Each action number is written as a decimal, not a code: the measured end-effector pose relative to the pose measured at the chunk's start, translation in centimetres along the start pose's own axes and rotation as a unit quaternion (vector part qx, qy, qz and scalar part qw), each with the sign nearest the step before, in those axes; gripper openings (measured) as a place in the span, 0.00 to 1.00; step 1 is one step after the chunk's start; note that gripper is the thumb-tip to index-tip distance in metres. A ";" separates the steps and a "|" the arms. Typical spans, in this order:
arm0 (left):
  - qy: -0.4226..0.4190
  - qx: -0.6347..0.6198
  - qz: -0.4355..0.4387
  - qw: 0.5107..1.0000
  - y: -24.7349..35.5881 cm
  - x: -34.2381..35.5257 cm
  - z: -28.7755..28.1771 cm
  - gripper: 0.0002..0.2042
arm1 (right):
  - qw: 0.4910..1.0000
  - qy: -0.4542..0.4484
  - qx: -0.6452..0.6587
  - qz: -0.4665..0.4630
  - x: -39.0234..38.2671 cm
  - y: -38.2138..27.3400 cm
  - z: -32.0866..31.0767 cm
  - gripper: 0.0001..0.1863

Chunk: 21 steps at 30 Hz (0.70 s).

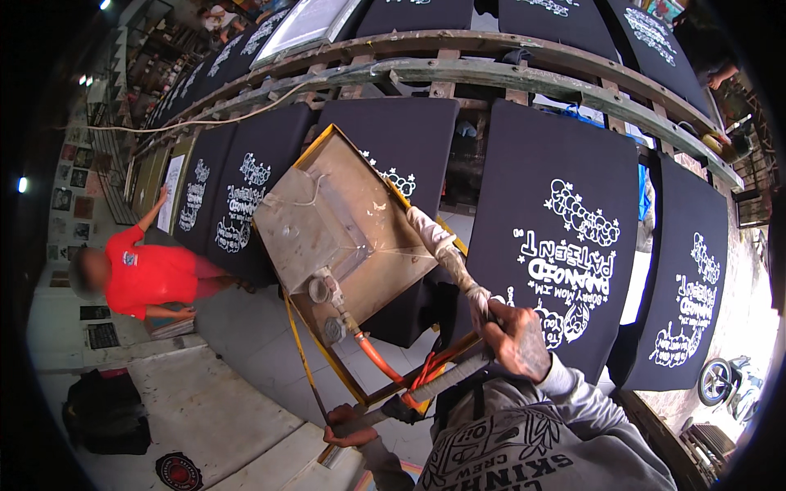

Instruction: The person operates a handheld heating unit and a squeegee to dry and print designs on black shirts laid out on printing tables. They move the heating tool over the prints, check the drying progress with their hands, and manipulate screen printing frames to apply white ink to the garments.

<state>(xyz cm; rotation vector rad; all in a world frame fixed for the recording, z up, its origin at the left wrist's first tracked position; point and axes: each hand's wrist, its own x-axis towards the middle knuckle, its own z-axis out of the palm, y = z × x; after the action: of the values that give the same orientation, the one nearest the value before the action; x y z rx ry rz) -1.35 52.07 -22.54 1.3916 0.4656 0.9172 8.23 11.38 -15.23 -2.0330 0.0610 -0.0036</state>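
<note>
Both my hands hold a gas heater point(360, 237) with a metal hood, a yellow frame and an orange hose point(378, 358) running to its burner fitting. My right hand point(520, 340) is closed round the near end of a cloth-wrapped bar point(434, 237) on the heater's right side. Lower down, my left hand point(352, 425) grips a grey wrapped handle point(409, 399) at the near left corner. The hood is partly over a black T-shirt point(393, 131) with white print, hiding much of it. To its right lies another printed black T-shirt point(557, 221) on its board.
More printed black T-shirts point(692, 270) line the wooden rack point(491, 69). A person in a red shirt point(151, 270) stands at the left, one hand at a white-surfaced frame point(170, 192). A pale table point(221, 401) with a folded dark garment point(106, 412) is at lower left. A motorbike wheel point(715, 382) shows at right.
</note>
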 end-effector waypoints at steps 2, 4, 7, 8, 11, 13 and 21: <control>0.098 0.026 -0.098 0.990 3.1 -0.7 4.5 0.20 | 0.998 0.012 0.048 0.038 0.3 -0.3 0.1 0.12; 0.056 -0.014 -0.136 0.989 3.4 -0.4 3.7 0.19 | 0.992 0.016 0.086 0.095 0.8 -1.3 -0.7 0.06; -0.064 -0.061 -0.154 0.984 3.3 0.1 2.4 0.16 | 0.984 -0.014 0.120 0.131 1.7 -1.5 -1.8 0.09; -0.045 -0.007 -0.127 0.991 3.2 -0.1 2.6 0.16 | 0.982 -0.021 0.126 0.136 2.0 -1.3 -1.9 0.09; 0.014 0.137 -0.025 0.990 4.4 -1.5 6.2 0.17 | 0.981 -0.050 0.139 0.128 2.6 -1.2 -2.4 0.09; 0.026 0.172 0.012 0.985 3.8 -1.4 8.1 0.18 | 0.978 -0.048 0.150 0.138 3.0 -1.2 -2.6 0.10; -0.072 0.010 -0.139 0.988 3.3 1.8 7.0 0.20 | 0.975 -0.033 0.172 0.138 4.4 -0.9 -3.1 0.10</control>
<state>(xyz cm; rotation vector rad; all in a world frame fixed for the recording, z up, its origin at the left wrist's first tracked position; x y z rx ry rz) 4.13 48.83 -17.76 1.3605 0.5437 0.5832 12.61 8.83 -13.18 -1.6619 0.2825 0.2139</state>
